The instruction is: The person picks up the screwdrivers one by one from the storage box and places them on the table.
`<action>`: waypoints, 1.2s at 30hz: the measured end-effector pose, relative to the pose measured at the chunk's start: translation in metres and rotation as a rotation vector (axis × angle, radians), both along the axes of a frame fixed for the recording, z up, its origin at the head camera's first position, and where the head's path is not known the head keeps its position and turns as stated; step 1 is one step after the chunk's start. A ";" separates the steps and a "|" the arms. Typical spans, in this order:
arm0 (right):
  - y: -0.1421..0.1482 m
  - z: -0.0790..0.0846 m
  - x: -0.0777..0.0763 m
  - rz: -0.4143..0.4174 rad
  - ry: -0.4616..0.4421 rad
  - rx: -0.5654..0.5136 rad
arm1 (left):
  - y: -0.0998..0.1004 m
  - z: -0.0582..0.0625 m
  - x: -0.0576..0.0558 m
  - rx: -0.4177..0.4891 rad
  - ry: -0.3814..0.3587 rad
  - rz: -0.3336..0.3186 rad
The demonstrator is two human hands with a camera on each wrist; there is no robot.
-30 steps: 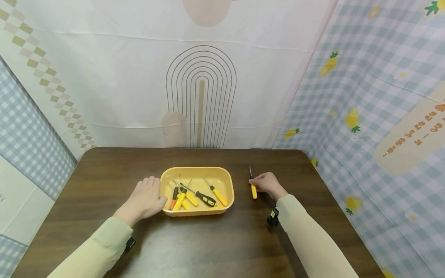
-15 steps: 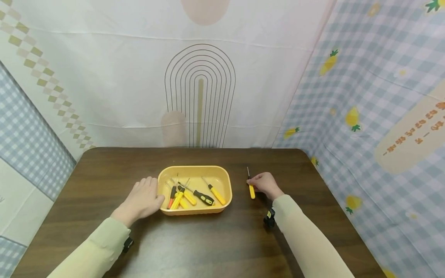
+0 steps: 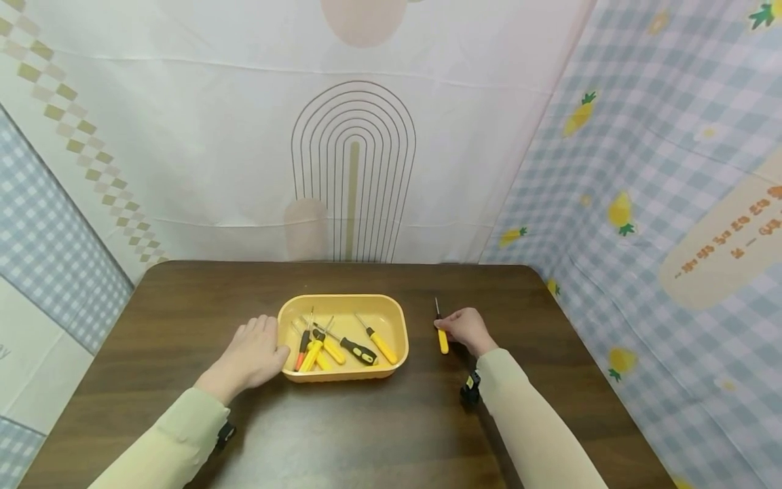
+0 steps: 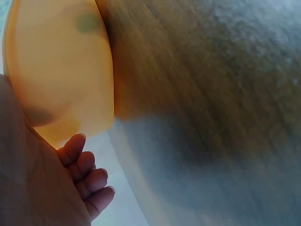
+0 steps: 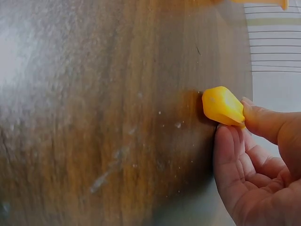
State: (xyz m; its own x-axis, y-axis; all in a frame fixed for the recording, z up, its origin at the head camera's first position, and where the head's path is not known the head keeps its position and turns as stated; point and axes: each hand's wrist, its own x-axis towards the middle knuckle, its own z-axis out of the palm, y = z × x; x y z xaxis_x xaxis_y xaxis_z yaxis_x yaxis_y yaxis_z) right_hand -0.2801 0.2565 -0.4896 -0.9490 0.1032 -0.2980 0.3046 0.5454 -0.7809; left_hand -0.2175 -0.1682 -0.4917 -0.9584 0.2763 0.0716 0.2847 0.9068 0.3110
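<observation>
A yellow plastic tray (image 3: pixel 342 375) lies on the table with several screwdrivers inside, among them one with a black-and-yellow handle (image 3: pixel 358 352) and one with a plain yellow handle (image 3: pixel 383 347). My left hand (image 3: pixel 250 354) rests against the tray's left end, thumb at its front corner. In the left wrist view, the palm (image 4: pixel 42 183) lies along the translucent tray wall (image 4: pixel 66 61). Right of the tray, my right hand (image 3: pixel 469 329) pinches a yellow-handled screwdriver (image 3: pixel 442 341), its shaft pointing away. The right wrist view shows the handle's end (image 5: pixel 220 106) between thumb and fingers.
The dark wooden table (image 3: pixel 366 435) ends at a far edge before a white patterned cloth (image 3: pixel 232 156). A blue checked cloth (image 3: pixel 660 272) hangs along the right side. Part of the tray's rim (image 5: pixel 263 2) shows at the top of the right wrist view.
My right hand and its screwdriver have shifted very slightly left in the head view. The tray and left hand also appear marginally further left, with a small wobble of the whole view.
</observation>
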 end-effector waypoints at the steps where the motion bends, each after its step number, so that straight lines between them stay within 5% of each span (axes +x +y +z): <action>1: 0.000 0.000 0.000 -0.003 -0.001 0.000 | 0.000 -0.001 0.000 0.001 0.000 -0.001; 25: 0.004 0.005 0.004 -0.021 -0.031 -0.022 | 0.005 0.005 0.002 -0.003 -0.026 -0.011; 36: 0.011 0.023 0.003 0.011 0.019 -0.037 | 0.001 0.005 0.003 -0.002 -0.012 -0.004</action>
